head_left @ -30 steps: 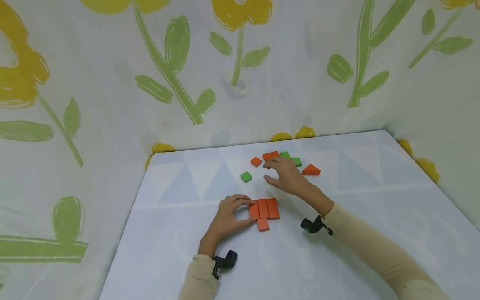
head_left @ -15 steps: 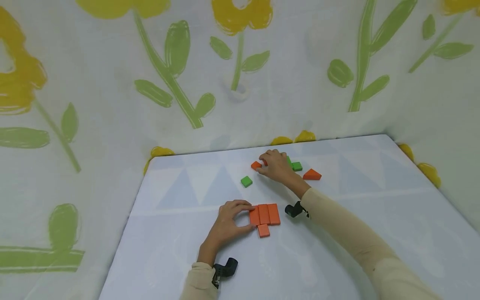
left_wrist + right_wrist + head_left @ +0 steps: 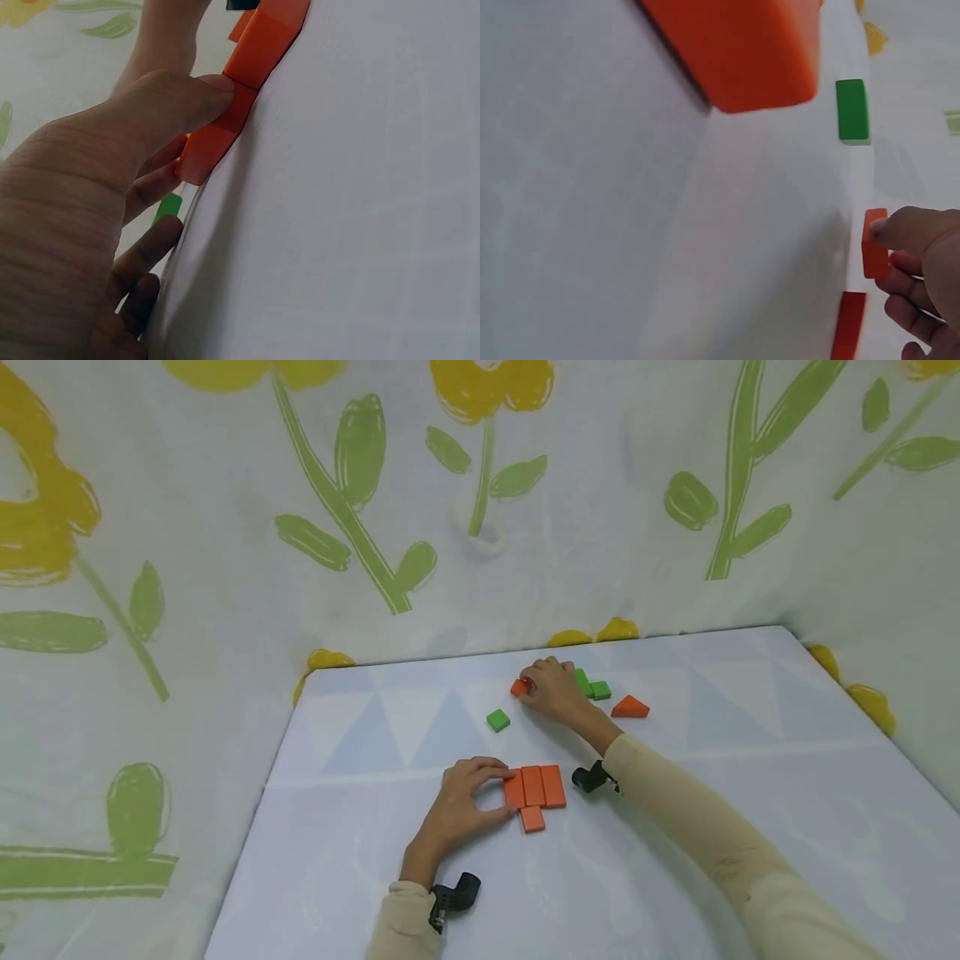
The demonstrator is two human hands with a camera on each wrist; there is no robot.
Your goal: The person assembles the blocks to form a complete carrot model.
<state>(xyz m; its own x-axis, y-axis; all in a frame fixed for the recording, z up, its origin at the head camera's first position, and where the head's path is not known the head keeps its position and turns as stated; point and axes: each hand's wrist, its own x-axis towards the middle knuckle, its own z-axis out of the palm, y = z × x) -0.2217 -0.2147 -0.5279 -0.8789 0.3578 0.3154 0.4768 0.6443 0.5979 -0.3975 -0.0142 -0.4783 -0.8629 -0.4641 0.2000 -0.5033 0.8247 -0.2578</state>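
Observation:
My left hand [image 3: 457, 800] pinches the leftmost orange rectangular block [image 3: 514, 789] between thumb and forefinger. That block lies against two more orange blocks [image 3: 543, 787] in a row, and a small orange square block [image 3: 532, 819] touches the row's near side. Farther back, my right hand [image 3: 557, 689] pinches a small orange block [image 3: 875, 244] by thumb and fingers, clearest in the right wrist view. In the right wrist view, a red-orange block [image 3: 849, 326] lies just past it; the right hand covers that area in the head view.
A single green block [image 3: 498, 720] lies left of my right hand. Two green blocks [image 3: 592, 687] and an orange triangular block [image 3: 631, 707] lie to its right. The white table [image 3: 337, 852] ends at a flower-patterned curtain [image 3: 225, 527] behind and at the sides.
My right hand has moved back and left, from hovering over the far blocks to pinching the small orange block. The left hand keeps its hold on the row.

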